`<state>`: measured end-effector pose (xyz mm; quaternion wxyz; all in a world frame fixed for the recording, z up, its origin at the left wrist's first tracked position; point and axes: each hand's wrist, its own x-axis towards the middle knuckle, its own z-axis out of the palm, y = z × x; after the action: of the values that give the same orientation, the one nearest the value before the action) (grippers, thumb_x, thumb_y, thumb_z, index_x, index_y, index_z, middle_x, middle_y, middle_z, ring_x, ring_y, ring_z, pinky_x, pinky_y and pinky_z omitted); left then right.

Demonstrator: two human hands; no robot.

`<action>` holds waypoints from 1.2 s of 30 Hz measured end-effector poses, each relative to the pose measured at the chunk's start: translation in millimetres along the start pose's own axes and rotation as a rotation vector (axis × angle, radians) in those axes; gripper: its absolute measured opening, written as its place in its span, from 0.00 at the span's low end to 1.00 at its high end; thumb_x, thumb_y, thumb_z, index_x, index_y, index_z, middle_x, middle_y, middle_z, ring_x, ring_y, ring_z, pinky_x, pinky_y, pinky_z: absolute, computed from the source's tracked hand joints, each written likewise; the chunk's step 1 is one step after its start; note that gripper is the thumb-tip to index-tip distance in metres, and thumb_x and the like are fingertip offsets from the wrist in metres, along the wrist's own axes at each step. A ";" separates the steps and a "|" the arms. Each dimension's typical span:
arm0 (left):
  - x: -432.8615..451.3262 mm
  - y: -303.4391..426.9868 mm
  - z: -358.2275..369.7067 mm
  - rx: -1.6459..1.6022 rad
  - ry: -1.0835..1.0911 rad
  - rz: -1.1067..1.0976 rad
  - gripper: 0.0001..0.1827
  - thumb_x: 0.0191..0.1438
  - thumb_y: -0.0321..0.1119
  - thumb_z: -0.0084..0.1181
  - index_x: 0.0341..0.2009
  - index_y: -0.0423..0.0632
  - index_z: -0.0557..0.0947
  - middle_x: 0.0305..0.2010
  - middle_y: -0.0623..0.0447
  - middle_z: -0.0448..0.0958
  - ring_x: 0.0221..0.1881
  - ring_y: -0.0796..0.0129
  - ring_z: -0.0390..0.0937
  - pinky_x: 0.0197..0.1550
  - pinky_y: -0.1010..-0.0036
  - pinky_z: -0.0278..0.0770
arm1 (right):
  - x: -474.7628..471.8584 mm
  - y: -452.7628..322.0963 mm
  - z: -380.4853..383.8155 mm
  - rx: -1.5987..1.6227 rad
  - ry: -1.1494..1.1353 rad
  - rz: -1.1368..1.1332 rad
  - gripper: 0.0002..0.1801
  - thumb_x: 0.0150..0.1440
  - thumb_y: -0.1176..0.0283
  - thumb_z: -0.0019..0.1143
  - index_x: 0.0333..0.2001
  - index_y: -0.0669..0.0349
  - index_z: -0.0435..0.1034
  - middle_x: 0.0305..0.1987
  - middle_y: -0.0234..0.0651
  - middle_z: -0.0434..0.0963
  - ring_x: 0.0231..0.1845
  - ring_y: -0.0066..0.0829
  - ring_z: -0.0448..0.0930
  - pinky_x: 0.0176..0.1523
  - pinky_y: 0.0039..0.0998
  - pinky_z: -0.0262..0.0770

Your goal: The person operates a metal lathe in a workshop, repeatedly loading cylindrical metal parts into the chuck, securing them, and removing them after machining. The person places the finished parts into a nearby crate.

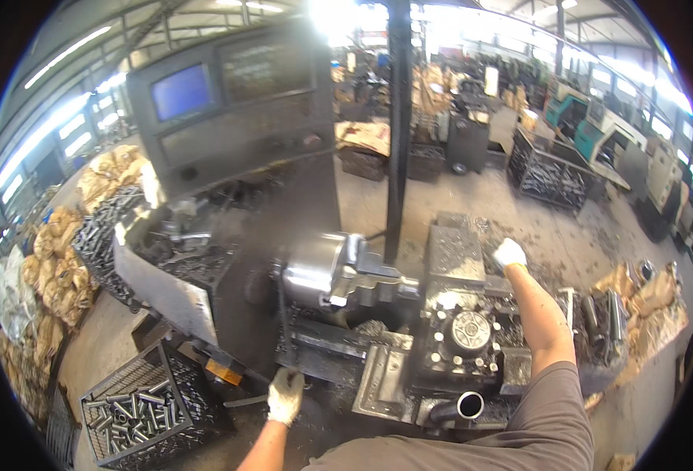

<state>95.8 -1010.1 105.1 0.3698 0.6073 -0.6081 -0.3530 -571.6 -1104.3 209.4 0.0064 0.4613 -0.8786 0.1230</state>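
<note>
My left hand, in a pale work glove, is closed at the lathe's front, where a metal lever meets it. My right arm reaches across the tool carriage. The white-gloved right hand is at the carriage's far side; its fingers and anything in them are hidden. Between the hands is a lathe chuck with stepped jaws. A short bright metal piece sticks out at the jaws' right. A round ribbed hub ringed by bolt heads tops the carriage.
A black crate of metal tubes stands at lower left. An open pipe end points up near my body. A dark post rises behind the chuck. A control cabinet with a lit screen stands at the back left. Metal chips litter the floor behind.
</note>
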 end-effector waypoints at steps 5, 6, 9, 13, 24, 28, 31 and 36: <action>96.1 91.1 10.8 0.335 0.173 0.859 0.38 0.54 0.32 0.72 0.67 0.34 0.73 0.65 0.31 0.75 0.63 0.34 0.75 0.65 0.48 0.75 | -54.3 -149.0 -21.4 0.143 -0.562 -0.601 0.43 0.53 0.50 0.69 0.66 0.68 0.74 0.55 0.51 0.87 0.52 0.41 0.89 0.60 0.40 0.84; 115.3 127.1 10.8 0.308 0.131 0.936 0.44 0.48 0.31 0.74 0.70 0.34 0.70 0.67 0.31 0.72 0.66 0.33 0.71 0.70 0.46 0.69 | -65.3 -180.5 -25.7 0.093 -0.668 -0.614 0.46 0.50 0.49 0.72 0.66 0.68 0.74 0.56 0.52 0.87 0.53 0.41 0.89 0.59 0.40 0.85; 160.8 171.6 34.9 0.362 0.015 0.909 0.56 0.42 0.37 0.79 0.73 0.34 0.66 0.73 0.30 0.68 0.75 0.31 0.64 0.79 0.45 0.57 | -78.2 -210.2 25.2 -0.076 -0.471 -0.790 0.28 0.43 0.49 0.76 0.34 0.66 0.84 0.33 0.52 0.86 0.35 0.49 0.86 0.46 0.40 0.86; 184.6 169.8 48.7 0.617 0.129 0.959 0.50 0.40 0.39 0.73 0.69 0.38 0.72 0.71 0.33 0.71 0.76 0.34 0.64 0.81 0.43 0.54 | -31.7 -196.1 18.3 0.061 -1.227 -0.522 0.33 0.50 0.62 0.77 0.59 0.62 0.77 0.47 0.36 0.89 0.39 0.29 0.89 0.44 0.37 0.91; 180.3 162.8 45.9 0.566 0.176 0.886 0.44 0.40 0.39 0.68 0.66 0.39 0.78 0.69 0.33 0.74 0.75 0.35 0.66 0.79 0.42 0.54 | -73.0 -113.4 -30.4 -0.129 -0.419 -0.759 0.35 0.46 0.51 0.78 0.52 0.65 0.80 0.43 0.55 0.87 0.45 0.51 0.89 0.51 0.44 0.85; 186.1 161.1 48.9 0.540 0.146 0.965 0.44 0.40 0.38 0.68 0.65 0.37 0.77 0.70 0.33 0.71 0.74 0.33 0.65 0.79 0.41 0.55 | -124.2 -64.5 -50.9 0.620 0.006 -0.143 0.40 0.43 0.61 0.81 0.59 0.66 0.73 0.50 0.52 0.86 0.48 0.47 0.89 0.55 0.42 0.86; 190.4 163.6 43.8 0.529 0.162 1.015 0.48 0.40 0.39 0.72 0.68 0.38 0.74 0.71 0.32 0.70 0.74 0.34 0.64 0.80 0.42 0.54 | -161.8 -105.2 -127.4 0.496 0.247 -0.161 0.38 0.44 0.64 0.80 0.58 0.65 0.73 0.46 0.53 0.87 0.45 0.47 0.90 0.53 0.43 0.87; 113.5 197.4 3.1 -0.047 -0.405 0.699 0.47 0.54 0.44 0.74 0.72 0.37 0.68 0.73 0.33 0.69 0.75 0.41 0.66 0.80 0.49 0.59 | -292.3 -209.0 -173.2 0.641 -0.154 -0.133 0.27 0.49 0.66 0.80 0.48 0.67 0.77 0.36 0.45 0.88 0.34 0.33 0.89 0.40 0.36 0.87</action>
<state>0.1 -1121.0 279.4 0.3544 0.2736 -0.8301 -0.3324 -251.7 -943.1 384.9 -0.1975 0.5040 -0.7612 0.3572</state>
